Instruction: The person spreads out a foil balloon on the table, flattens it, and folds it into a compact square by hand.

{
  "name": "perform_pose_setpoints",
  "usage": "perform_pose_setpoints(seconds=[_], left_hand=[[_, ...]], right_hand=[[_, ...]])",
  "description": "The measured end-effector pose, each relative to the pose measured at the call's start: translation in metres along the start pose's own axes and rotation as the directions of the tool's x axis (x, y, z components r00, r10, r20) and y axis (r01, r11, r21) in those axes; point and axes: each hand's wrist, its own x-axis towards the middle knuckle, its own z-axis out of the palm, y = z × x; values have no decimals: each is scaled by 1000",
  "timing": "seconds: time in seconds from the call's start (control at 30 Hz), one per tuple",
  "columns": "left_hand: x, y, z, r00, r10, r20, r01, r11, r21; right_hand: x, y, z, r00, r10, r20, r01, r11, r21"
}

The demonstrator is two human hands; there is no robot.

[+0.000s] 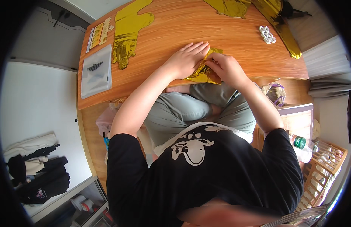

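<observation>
At the near edge of the wooden table, a crumpled, partly folded gold foil balloon lies under my hands. My left hand rests flat over its left part with the fingers stretched out. Bent fingers and thumb of my right hand pinch the foil close to my left fingertips. Part of the foil is hidden beneath both hands. Farther left lies another flat, uninflated gold foil balloon, its lower end wrinkled.
A clear plastic bag and some printed cards lie along the left side. Small white rolls sit at the right. More gold foil stretches over the far right, with a strip along the edge.
</observation>
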Motion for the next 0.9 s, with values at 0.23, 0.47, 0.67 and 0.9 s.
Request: perform_pose_setpoints(seconds=[0.23,0.47,0.67,0.9], left_hand=[[-4,-10,5,992,-26,-122,6,987,-158],[-22,-19,-34,995,-87,51,99,938,-333],[-46,-22,-40,962,-100,253,168,950,-261],[-44,-33,-41,929,-37,369,134,961,-241]], right_hand=[[11,-1,2,999,-9,46,15,993,-114],[11,-1,2,997,39,60,-32,992,-121],[11,-3,5,999,30,44,-24,992,-126],[13,-5,7,998,53,40,-47,988,-144]])
